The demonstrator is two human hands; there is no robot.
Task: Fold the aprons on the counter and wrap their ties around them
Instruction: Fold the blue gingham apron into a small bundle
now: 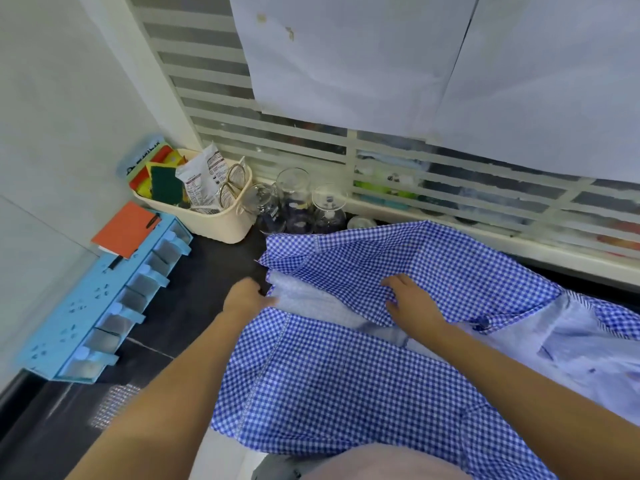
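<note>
**Item:** blue-and-white checked cloth apron (346, 375), lying rumpled on the dark counter (194, 271), from the centre to the lower right of the frame.
- Its right and bottom edges are cut off by the frame border.
- The pale reverse side shows at centre and far right.
- The ties cannot be made out among the folds.

**Left hand** (244, 296): centre of frame, at the apron's left edge. It is motion-blurred. The fingertips reach the pale reverse, but whether they grip it cannot be told.

**Right hand** (410, 301): centre of frame, on the upper checked flap. Curled fingers and thumb pinch a bunched fold.

**Surroundings:**
- Cream plastic basket (214, 230), left of centre, holding sponges, a white packet and gold-handled scissors.
- Clear glass flasks (294, 202), beside the basket and just behind the apron's far edge.
- Light-blue plastic drawer rack (86, 313), along the left wall, with an orange notebook (126, 230) on its far end.
- White paper sheets (381, 64), at the top, covering the slatted blind (207, 81).
- Pink fabric (381, 462), at the bottom edge, cut off and not identifiable.
</note>
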